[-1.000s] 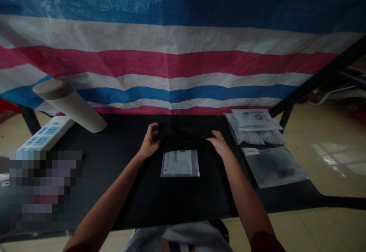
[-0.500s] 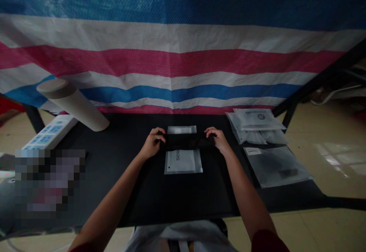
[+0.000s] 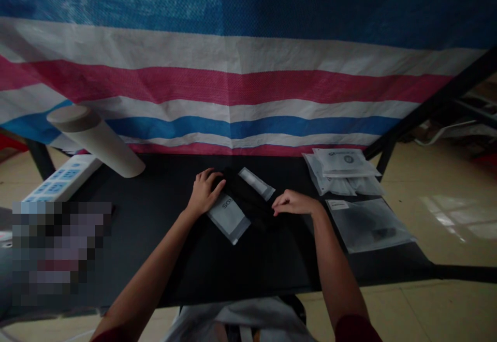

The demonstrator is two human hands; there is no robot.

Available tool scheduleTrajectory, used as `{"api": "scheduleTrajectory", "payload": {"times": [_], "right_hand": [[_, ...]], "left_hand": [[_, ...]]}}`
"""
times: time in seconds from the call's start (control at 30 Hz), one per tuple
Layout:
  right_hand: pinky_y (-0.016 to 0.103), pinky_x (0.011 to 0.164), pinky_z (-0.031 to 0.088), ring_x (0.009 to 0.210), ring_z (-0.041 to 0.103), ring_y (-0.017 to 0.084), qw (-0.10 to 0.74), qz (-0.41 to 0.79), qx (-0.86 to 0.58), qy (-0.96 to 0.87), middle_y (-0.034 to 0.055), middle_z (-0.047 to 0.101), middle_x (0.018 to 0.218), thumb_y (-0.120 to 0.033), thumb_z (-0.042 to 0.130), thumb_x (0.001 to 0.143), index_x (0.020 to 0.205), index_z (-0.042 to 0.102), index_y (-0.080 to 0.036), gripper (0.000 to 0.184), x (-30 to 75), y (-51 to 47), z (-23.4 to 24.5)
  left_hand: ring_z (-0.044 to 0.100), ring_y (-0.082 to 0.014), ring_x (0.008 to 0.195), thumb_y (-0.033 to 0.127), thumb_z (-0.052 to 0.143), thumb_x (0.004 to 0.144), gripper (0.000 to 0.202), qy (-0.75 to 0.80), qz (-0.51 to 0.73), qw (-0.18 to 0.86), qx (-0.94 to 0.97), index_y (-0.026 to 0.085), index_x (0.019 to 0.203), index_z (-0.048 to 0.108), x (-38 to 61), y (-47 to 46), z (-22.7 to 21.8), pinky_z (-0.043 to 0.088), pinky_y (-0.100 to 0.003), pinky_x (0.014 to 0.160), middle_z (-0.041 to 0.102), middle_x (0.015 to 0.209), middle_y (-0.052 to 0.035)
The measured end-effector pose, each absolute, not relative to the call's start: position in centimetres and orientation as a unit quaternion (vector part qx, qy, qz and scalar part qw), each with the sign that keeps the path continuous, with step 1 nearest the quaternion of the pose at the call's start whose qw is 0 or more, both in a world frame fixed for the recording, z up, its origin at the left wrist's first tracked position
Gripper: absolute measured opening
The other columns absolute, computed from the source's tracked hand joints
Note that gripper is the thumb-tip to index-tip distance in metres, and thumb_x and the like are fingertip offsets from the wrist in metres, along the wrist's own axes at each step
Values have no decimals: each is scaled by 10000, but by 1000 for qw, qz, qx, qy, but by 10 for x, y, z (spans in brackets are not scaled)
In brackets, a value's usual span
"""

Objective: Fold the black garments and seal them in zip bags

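Note:
A frosted zip bag [image 3: 230,217] with dark lettering lies slanted on the dark table in front of me. Across its middle runs a soft-looking black strip [image 3: 248,197], perhaps fabric, so the bag's far end shows beyond it. My left hand [image 3: 203,192] rests with fingers spread over the bag's left edge and the strip's upper left end. At the strip's lower right end, my right hand [image 3: 293,203] is closed in a pinch; dim light blurs where the dark material meets the fingertips.
Several filled frosted bags [image 3: 345,166] are piled at the back right, with a larger flat bag [image 3: 368,225] nearer. On the left stand a pale bottle [image 3: 101,145] and a white power strip [image 3: 62,179]. A striped sheet [image 3: 229,83] hangs behind the table [image 3: 233,274].
The bag and black strip have turned clockwise from straight to slanted. My left hand has gone from gripping the strip's end to lying spread; my right hand has moved nearer me.

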State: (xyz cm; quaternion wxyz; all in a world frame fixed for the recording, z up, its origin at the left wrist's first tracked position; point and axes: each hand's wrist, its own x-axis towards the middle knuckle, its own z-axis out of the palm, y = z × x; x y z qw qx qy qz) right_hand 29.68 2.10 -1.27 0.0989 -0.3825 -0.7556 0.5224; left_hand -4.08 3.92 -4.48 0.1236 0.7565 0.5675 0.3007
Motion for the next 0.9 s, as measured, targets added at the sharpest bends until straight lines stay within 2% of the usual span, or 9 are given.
{"api": "scheduleTrajectory", "payload": {"times": [0.13, 0.23, 0.37, 0.47, 0.53, 0.6, 0.63, 0.77, 0.9], "right_hand": [[247, 570, 434, 663, 650, 171, 90, 591, -349, -722, 53, 742, 773, -409, 680, 777, 830, 783, -176, 259, 294, 13, -4], [251, 573, 448, 660, 650, 167, 200, 588, -419, -663, 57, 735, 757, -429, 682, 788, 897, 768, -169, 295, 284, 16, -8], [272, 606, 484, 745, 670, 181, 384, 558, -505, -535, 72, 727, 907, -433, 700, 768, 992, 721, -191, 331, 257, 25, -28], [299, 687, 508, 819, 669, 187, 441, 541, -515, -498, 72, 703, 976, -388, 759, 706, 1087, 673, -205, 431, 238, 29, -42], [322, 771, 509, 852, 662, 182, 460, 541, -505, -491, 71, 693, 1010, -343, 804, 651, 1147, 640, -208, 539, 229, 28, -46], [335, 821, 501, 869, 656, 178, 463, 559, -485, -487, 63, 693, 1027, -315, 829, 615, 1186, 618, -214, 617, 225, 26, -45], [335, 820, 499, 865, 653, 179, 454, 572, -474, -492, 56, 698, 1011, -316, 828, 616, 1168, 629, -211, 597, 224, 25, -44], [310, 716, 493, 774, 640, 188, 408, 593, -449, -529, 32, 714, 835, -378, 782, 667, 885, 709, -162, 315, 223, 21, -36], [309, 730, 488, 794, 645, 195, 446, 587, -453, -502, 31, 725, 870, -394, 767, 681, 878, 716, -179, 296, 220, 20, -33]], "left_hand": [[422, -362, 1193, 581, 566, 839, 580, 610, 289, 113, 729, 153, 1230, 568, -29, 42, -48, 376, -536, 980, 531, 1248, -171], [392, -395, 1207, 581, 598, 805, 533, 613, 263, 125, 734, 166, 1139, 628, -25, 46, -50, 369, -564, 960, 524, 1255, -175], [417, -393, 1181, 411, 676, 744, 356, 598, 257, 165, 741, 173, 1009, 668, -22, 56, -46, 392, -535, 925, 561, 1213, -161], [523, -316, 1022, 272, 678, 709, 260, 540, 275, 227, 762, 175, 949, 647, -15, 59, -35, 431, -433, 849, 632, 1018, -108], [557, -225, 848, 241, 639, 745, 201, 471, 305, 304, 770, 173, 932, 608, -8, 57, -27, 443, -341, 754, 619, 867, -49], [537, -159, 739, 249, 619, 782, 174, 407, 347, 381, 754, 170, 927, 564, 3, 52, -21, 430, -277, 678, 581, 815, -11], [530, -140, 722, 258, 624, 791, 189, 388, 371, 412, 736, 170, 937, 545, 8, 49, -19, 424, -257, 658, 571, 818, -3], [583, -143, 805, 295, 682, 773, 388, 383, 444, 515, 625, 188, 1095, 494, 28, 35, -23, 462, -243, 689, 601, 918, -16], [611, -192, 964, 331, 749, 725, 520, 383, 416, 589, 577, 184, 1161, 507, 35, 23, -35, 506, -313, 833, 629, 1060, -64]]}}
